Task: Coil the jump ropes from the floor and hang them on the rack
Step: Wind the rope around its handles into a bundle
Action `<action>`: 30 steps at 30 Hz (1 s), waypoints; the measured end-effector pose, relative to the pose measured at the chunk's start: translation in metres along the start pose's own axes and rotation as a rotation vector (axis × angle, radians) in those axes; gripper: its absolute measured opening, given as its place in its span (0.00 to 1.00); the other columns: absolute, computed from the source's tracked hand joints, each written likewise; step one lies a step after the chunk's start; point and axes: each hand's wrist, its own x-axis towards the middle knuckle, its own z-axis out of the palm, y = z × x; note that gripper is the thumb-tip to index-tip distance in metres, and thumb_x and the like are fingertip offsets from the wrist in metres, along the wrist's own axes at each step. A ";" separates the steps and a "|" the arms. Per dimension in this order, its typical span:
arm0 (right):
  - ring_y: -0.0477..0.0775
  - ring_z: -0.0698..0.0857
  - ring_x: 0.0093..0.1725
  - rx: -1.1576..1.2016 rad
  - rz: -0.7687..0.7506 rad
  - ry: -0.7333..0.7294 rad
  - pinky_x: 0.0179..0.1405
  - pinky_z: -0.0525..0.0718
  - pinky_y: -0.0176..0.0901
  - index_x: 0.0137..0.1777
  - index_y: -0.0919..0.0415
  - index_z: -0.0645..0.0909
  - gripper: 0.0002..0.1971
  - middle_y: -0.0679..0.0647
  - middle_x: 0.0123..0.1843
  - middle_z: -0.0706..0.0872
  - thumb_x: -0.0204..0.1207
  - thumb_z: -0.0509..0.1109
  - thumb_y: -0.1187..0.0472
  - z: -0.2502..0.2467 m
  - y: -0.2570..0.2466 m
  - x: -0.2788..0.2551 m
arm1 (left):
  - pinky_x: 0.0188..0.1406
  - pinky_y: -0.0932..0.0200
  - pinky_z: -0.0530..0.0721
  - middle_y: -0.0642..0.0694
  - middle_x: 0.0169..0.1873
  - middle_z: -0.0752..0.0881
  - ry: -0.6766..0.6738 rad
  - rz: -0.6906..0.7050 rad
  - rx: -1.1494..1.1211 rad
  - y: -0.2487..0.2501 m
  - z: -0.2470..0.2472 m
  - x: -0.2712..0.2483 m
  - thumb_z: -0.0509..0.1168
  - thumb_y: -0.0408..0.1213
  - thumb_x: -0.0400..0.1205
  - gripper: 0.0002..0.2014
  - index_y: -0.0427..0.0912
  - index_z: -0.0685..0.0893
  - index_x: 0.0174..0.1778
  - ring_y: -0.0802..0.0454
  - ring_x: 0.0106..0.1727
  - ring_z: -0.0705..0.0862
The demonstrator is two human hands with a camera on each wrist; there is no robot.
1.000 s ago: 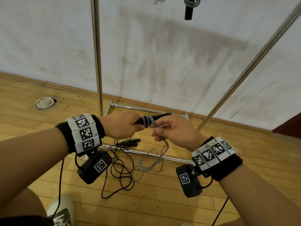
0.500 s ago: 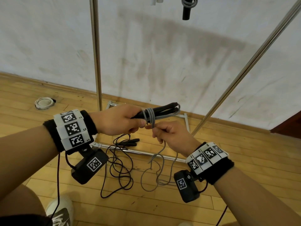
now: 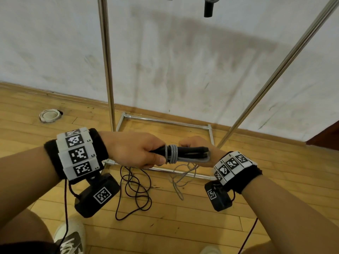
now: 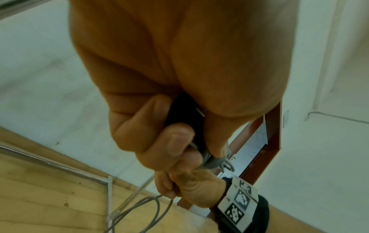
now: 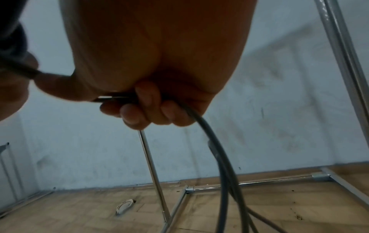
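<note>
My left hand (image 3: 145, 154) grips the two black handles (image 3: 190, 150) of a grey jump rope, held level in front of me. Several grey turns (image 3: 172, 154) are wound round the handles next to my left thumb. My right hand (image 3: 194, 145) sits behind the handles' far end, fingers curled round the grey cord (image 5: 211, 130), whose loose tail (image 3: 178, 182) hangs to the floor. The left wrist view shows my left hand (image 4: 167, 141) round the handles and the grey wraps (image 4: 213, 162). A black jump rope (image 3: 135, 191) lies tangled on the floor below.
The chrome rack has an upright pole (image 3: 107, 66), a slanted pole (image 3: 286, 66) and a base frame (image 3: 165, 121) on the wooden floor. A coiled rope's black handle (image 3: 208, 7) hangs at the top. A round white floor fitting (image 3: 49, 116) lies left. My shoes (image 3: 70, 239) are below.
Both hands have come level and the right hand has carried the grey cord round behind the handles. More turns sit on the handles and the tail on the floor is shorter.
</note>
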 end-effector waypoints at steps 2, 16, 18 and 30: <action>0.43 0.74 0.29 -0.040 0.023 0.041 0.30 0.72 0.34 0.31 0.53 0.75 0.15 0.47 0.29 0.79 0.75 0.76 0.56 -0.003 -0.001 0.004 | 0.31 0.59 0.77 0.52 0.30 0.78 -0.049 -0.024 0.061 -0.002 0.006 0.003 0.60 0.46 0.88 0.10 0.48 0.76 0.42 0.57 0.28 0.75; 0.39 0.73 0.22 0.341 0.092 0.145 0.24 0.70 0.28 0.39 0.63 0.84 0.11 0.46 0.25 0.81 0.81 0.66 0.61 -0.021 -0.031 0.002 | 0.36 0.54 0.79 0.47 0.37 0.84 0.072 -0.241 0.237 -0.028 0.009 0.029 0.58 0.49 0.88 0.12 0.47 0.78 0.44 0.52 0.33 0.78; 0.42 0.75 0.23 0.373 0.082 0.139 0.23 0.71 0.30 0.42 0.64 0.84 0.07 0.48 0.27 0.84 0.80 0.66 0.66 -0.020 -0.033 0.000 | 0.34 0.57 0.76 0.49 0.35 0.82 0.135 -0.252 0.221 -0.031 0.003 0.030 0.58 0.49 0.88 0.12 0.50 0.77 0.41 0.54 0.32 0.78; 0.51 0.89 0.30 0.536 0.001 0.376 0.29 0.84 0.41 0.42 0.58 0.85 0.05 0.56 0.34 0.91 0.79 0.73 0.65 0.006 -0.028 -0.005 | 0.29 0.61 0.78 0.54 0.27 0.80 0.376 -0.114 -0.080 -0.035 -0.009 0.025 0.61 0.43 0.87 0.08 0.46 0.79 0.44 0.60 0.26 0.76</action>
